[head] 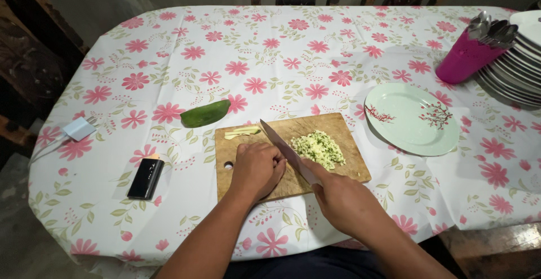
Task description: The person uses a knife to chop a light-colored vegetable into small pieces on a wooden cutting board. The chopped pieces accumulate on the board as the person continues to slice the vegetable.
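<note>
Right hand [344,200]: my grip wraps the knife [287,149] — blade angled beside the chopped pile [319,146].
Left hand [258,169]: curled on the cutting board [352,169] — steadies it.

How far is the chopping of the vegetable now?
Done: a chopped pile lies on the cutting board. In hand: the right hand holds the knife; the left hand covers its piece. Left: strips and the green half.
</note>
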